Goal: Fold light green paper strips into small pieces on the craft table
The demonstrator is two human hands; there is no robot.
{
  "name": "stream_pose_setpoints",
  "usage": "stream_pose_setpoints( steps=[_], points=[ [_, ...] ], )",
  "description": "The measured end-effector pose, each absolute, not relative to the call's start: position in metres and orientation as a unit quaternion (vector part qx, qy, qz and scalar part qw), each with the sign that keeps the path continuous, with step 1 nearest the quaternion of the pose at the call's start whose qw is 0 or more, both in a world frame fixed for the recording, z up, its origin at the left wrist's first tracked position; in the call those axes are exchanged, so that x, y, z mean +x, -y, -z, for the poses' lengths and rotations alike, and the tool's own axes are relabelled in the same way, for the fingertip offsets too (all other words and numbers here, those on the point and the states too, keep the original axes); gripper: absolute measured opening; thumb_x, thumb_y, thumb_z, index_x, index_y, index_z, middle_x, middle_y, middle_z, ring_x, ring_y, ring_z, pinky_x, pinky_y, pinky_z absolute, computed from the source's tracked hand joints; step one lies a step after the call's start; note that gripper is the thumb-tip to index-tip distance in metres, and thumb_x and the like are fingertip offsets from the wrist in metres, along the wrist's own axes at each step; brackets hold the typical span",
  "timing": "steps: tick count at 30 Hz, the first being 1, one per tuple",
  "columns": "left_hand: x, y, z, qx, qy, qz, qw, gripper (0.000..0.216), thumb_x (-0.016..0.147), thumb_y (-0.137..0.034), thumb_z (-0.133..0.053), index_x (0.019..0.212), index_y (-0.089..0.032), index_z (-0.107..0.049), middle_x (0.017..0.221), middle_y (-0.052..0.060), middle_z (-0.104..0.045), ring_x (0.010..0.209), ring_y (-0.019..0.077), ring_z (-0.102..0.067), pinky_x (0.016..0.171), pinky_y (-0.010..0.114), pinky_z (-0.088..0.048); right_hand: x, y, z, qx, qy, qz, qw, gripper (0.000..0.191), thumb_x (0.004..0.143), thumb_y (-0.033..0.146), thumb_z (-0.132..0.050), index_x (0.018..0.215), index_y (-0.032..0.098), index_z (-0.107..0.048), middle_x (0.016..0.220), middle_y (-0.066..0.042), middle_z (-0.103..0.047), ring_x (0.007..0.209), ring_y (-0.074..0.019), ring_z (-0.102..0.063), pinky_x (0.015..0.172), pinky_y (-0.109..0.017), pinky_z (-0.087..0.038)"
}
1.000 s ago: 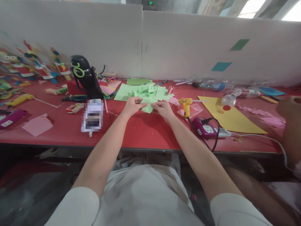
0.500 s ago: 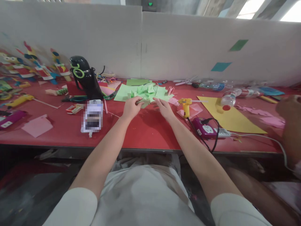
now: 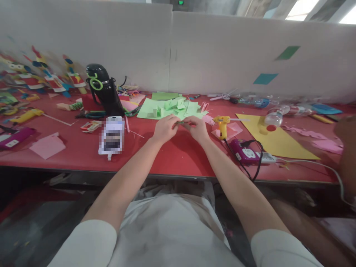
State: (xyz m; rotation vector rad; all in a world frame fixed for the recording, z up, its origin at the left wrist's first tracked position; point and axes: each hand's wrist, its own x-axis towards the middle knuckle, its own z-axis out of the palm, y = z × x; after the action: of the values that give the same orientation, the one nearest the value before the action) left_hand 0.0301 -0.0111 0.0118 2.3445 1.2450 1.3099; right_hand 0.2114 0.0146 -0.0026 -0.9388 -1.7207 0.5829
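Note:
My left hand (image 3: 164,128) and my right hand (image 3: 198,128) meet over the red table (image 3: 172,155), fingers pinched together on a small folded piece of light green paper (image 3: 181,121) held between them. Just behind the hands lies a heap of light green paper pieces (image 3: 172,107) on a larger green sheet. Most of the pinched piece is hidden by my fingers.
A black flask (image 3: 104,94) and a blurred phone (image 3: 112,135) sit left of my hands. A yellow glue gun (image 3: 223,125), a purple power strip (image 3: 246,154), a yellow sheet (image 3: 278,139) and a plastic bottle (image 3: 274,118) lie to the right. Another person's arm (image 3: 346,148) shows at the far right edge.
My hands have drawn closer together and slightly toward me. The green piece has gone from a flat, visible shape to a small fold pinched between both hands.

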Motion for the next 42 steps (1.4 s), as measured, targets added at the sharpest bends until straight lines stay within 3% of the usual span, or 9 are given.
stream_pose_setpoints(
  steps=[5, 8, 10, 12, 18, 25, 34, 38, 42],
  points=[
    [0.029, 0.002, -0.009, 0.716, -0.44, -0.5, 0.208, 0.011, 0.079, -0.022, -0.065, 0.088, -0.021, -0.07, 0.083, 0.004, -0.068, 0.078, 0.0187, -0.06, 0.076, 0.031, -0.046, 0.214, -0.015, 0.001, -0.396, 0.731, -0.257, 0.493, 0.02, 0.08, 0.039, -0.065, 0.078, 0.02, -0.069, 0.08, -0.003, -0.069, 0.078, -0.0176, -0.062, 0.077, -0.033, -0.049],
    [0.027, -0.003, -0.009, 0.643, -0.447, -0.533, 0.32, 0.028, 0.071, -0.027, -0.076, 0.097, -0.019, -0.069, 0.066, -0.001, -0.061, 0.062, 0.0145, -0.055, 0.067, 0.029, -0.046, 0.213, -0.01, -0.005, -0.397, 0.73, -0.286, 0.478, 0.028, 0.082, 0.045, -0.063, 0.076, 0.019, -0.069, 0.072, -0.002, -0.067, 0.069, -0.0165, -0.059, 0.07, -0.031, -0.048],
    [0.027, -0.004, -0.01, 0.611, -0.435, -0.541, 0.381, 0.039, 0.068, -0.028, -0.079, 0.105, -0.019, -0.067, 0.064, -0.002, -0.061, 0.062, 0.0139, -0.057, 0.066, 0.028, -0.047, 0.211, -0.007, -0.009, -0.399, 0.723, -0.293, 0.482, 0.033, 0.085, 0.049, -0.059, 0.073, 0.019, -0.067, 0.067, -0.002, -0.065, 0.066, -0.0161, -0.058, 0.068, -0.03, -0.047],
    [0.027, -0.005, -0.011, 0.58, -0.429, -0.555, 0.415, 0.034, 0.069, -0.029, -0.079, 0.099, -0.017, -0.068, 0.068, 0.0, -0.064, 0.066, 0.0139, -0.06, 0.069, 0.028, -0.048, 0.21, -0.005, -0.011, -0.403, 0.711, -0.302, 0.491, 0.035, 0.084, 0.051, -0.059, 0.07, 0.019, -0.065, 0.064, -0.001, -0.064, 0.064, -0.0159, -0.057, 0.067, -0.03, -0.047],
    [0.025, -0.008, -0.008, 0.554, -0.431, -0.57, 0.427, 0.024, 0.07, -0.031, -0.077, 0.085, -0.014, -0.069, 0.077, 0.004, -0.07, 0.072, 0.0143, -0.063, 0.073, 0.029, -0.049, 0.207, -0.009, -0.003, -0.405, 0.689, -0.351, 0.489, 0.034, 0.078, 0.053, -0.066, 0.074, 0.019, -0.066, 0.068, -0.002, -0.065, 0.065, -0.0163, -0.058, 0.066, -0.03, -0.049],
    [0.026, -0.003, -0.011, 0.562, -0.419, -0.553, 0.45, 0.041, 0.063, -0.032, -0.083, 0.099, -0.016, -0.068, 0.072, 0.001, -0.065, 0.069, 0.0136, -0.062, 0.068, 0.027, -0.049, 0.207, -0.011, 0.0, -0.426, 0.664, -0.336, 0.515, 0.033, 0.078, 0.051, -0.066, 0.071, 0.019, -0.063, 0.06, 0.0, -0.061, 0.057, -0.0136, -0.053, 0.06, -0.029, -0.045],
    [0.022, -0.006, -0.012, 0.539, -0.412, -0.576, 0.456, 0.038, 0.064, -0.025, -0.08, 0.099, -0.016, -0.068, 0.066, -0.002, -0.06, 0.067, 0.0118, -0.058, 0.073, 0.029, -0.05, 0.201, -0.006, -0.002, -0.409, 0.658, -0.39, 0.498, 0.044, 0.074, 0.058, -0.07, 0.059, 0.02, -0.054, 0.055, 0.002, -0.055, 0.052, -0.0114, -0.047, 0.054, -0.027, -0.039],
    [0.027, -0.003, -0.015, 0.491, -0.385, -0.57, 0.534, 0.028, 0.066, -0.028, -0.08, 0.085, -0.012, -0.068, 0.078, 0.003, -0.066, 0.071, 0.014, -0.061, 0.075, 0.033, -0.054, 0.204, -0.005, -0.005, -0.423, 0.668, -0.35, 0.503, 0.044, 0.077, 0.055, -0.069, 0.058, 0.02, -0.051, 0.052, 0.002, -0.053, 0.05, -0.0107, -0.043, 0.051, -0.027, -0.034],
    [0.026, -0.004, -0.016, 0.471, -0.412, -0.594, 0.506, 0.03, 0.064, -0.035, -0.083, 0.072, -0.013, -0.065, 0.068, 0.0, -0.062, 0.064, 0.012, -0.058, 0.07, 0.032, -0.054, 0.202, -0.001, -0.009, -0.413, 0.662, -0.384, 0.493, 0.043, 0.075, 0.054, -0.071, 0.057, 0.019, -0.053, 0.053, 0.002, -0.052, 0.052, -0.0111, -0.047, 0.054, -0.027, -0.038]
  ],
)
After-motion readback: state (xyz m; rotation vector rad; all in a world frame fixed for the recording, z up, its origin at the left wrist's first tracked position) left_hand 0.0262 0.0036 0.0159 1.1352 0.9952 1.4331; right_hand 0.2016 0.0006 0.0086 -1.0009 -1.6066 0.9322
